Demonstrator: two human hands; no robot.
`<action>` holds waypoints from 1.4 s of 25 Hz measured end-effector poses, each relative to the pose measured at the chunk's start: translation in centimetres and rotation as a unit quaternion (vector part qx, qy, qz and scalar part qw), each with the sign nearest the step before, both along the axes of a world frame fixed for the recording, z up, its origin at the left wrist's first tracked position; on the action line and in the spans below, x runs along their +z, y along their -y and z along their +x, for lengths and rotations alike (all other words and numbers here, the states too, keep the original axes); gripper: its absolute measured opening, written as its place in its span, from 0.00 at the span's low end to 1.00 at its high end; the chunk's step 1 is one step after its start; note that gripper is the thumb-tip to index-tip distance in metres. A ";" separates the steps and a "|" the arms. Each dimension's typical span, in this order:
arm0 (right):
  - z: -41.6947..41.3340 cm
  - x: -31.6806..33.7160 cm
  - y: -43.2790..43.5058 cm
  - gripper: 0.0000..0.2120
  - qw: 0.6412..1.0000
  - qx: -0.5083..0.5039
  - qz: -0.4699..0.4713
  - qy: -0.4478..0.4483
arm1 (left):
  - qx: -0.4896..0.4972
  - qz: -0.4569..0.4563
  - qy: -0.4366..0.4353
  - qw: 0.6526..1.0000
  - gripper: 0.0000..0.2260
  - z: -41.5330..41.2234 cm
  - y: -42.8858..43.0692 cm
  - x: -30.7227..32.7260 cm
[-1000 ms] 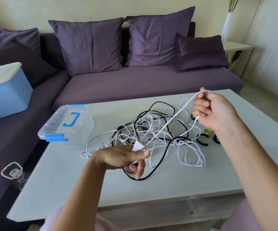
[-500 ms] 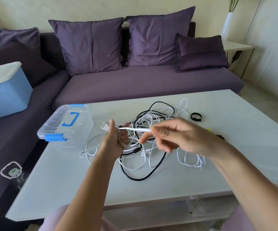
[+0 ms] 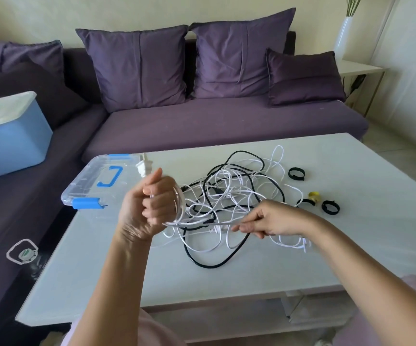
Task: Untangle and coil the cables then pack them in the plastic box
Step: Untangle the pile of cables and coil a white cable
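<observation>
A tangle of white cables (image 3: pixel 229 196) and a black cable (image 3: pixel 217 264) lies in the middle of the white table (image 3: pixel 351 245). My left hand (image 3: pixel 149 206) is raised above the table and grips a white cable wound round it in a loop, with the cable's white plug (image 3: pixel 144 167) sticking up above the fist. My right hand (image 3: pixel 274 219) pinches the same white cable, stretched taut between both hands just above the tangle. The clear plastic box (image 3: pixel 87 186) with blue handle and clips stands closed at the table's left edge, behind my left hand.
Several black strap ties (image 3: pixel 296 174) and a small yellow piece (image 3: pixel 314 196) lie on the table right of the tangle. A purple sofa (image 3: pixel 227 126) with cushions runs behind and along the left. A blue bin (image 3: pixel 12 138) with a white lid sits on it.
My left hand has risen and turned, with the white cable now looped round it. My right hand has dropped lower and to the right, drawing the cable taut.
</observation>
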State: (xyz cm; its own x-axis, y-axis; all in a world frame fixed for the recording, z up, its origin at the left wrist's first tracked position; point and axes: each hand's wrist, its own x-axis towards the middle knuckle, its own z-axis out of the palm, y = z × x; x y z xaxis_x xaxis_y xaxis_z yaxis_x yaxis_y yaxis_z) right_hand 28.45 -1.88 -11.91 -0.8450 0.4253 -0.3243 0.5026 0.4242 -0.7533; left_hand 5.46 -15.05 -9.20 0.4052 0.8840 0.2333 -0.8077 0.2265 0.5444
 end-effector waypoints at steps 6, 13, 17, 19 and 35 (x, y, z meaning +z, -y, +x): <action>0.5 1.5 -1.8 0.11 0.992 -0.100 -0.006 -0.076 | -0.140 0.048 -0.225 0.963 0.12 1.0 0.1 -0.5; 0.3 4.4 -3.4 0.08 0.978 -0.160 0.107 -0.077 | -0.042 -0.096 -0.603 0.791 0.19 2.0 -0.9 -1.5; 0.4 6.0 -2.7 0.10 0.965 -0.194 0.063 -0.162 | 0.049 -0.198 -0.576 0.792 0.25 2.4 -1.7 -2.1; 0.2 6.5 -1.6 0.10 0.963 -0.180 0.059 -0.193 | 0.099 -0.225 -0.528 0.813 0.24 2.6 -2.1 -2.4; -1.5 2.5 4.9 0.12 0.990 0.110 0.007 -0.090 | 0.298 -0.172 0.031 0.938 0.21 0.1 -2.4 -1.0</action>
State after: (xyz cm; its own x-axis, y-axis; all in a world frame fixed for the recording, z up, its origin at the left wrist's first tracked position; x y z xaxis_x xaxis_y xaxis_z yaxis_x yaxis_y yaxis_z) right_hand 26.98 -6.82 -9.39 -0.9610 0.2290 -0.1552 0.2555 0.5194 -0.8155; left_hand 5.59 -12.65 -10.20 -0.1895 0.9766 -0.1013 -0.8746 -0.1210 0.4696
